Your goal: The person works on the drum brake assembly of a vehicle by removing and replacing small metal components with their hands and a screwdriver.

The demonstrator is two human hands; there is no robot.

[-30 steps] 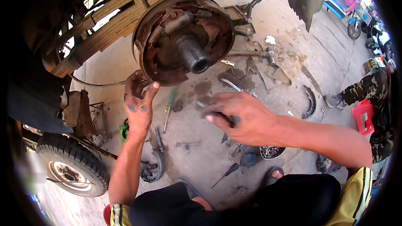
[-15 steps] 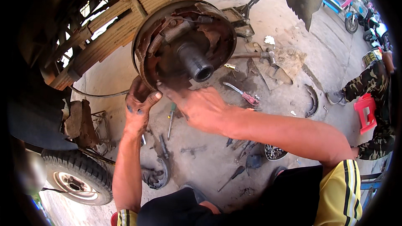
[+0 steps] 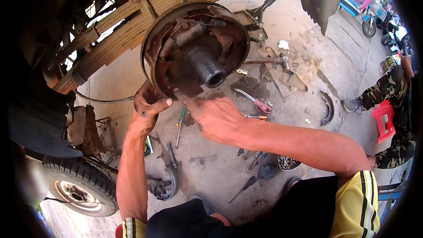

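Note:
A rusty, round drum-brake assembly with brake shoes, coil springs and a protruding hub tube hangs in the upper middle. At its lower left rim is my left hand, smudged with black grease, its thumb stretched out and apart. Those fingers reach up behind the rim and are partly hidden. My right hand comes in from the right, its index finger stretched out with the tip at the assembly's lower edge. The other fingers curl under, and nothing shows in them.
Leaf springs run above. On the floor lie a hammer, pliers, a green-handled screwdriver, a loose brake shoe and a bowl of small parts. A wheel is at lower left; a person in camouflage trousers is at right.
My right index fingertip has shifted slightly rightward along the lower edge, and that finger looks straighter. My left hand stays at the rim. The whole view has shifted a little.

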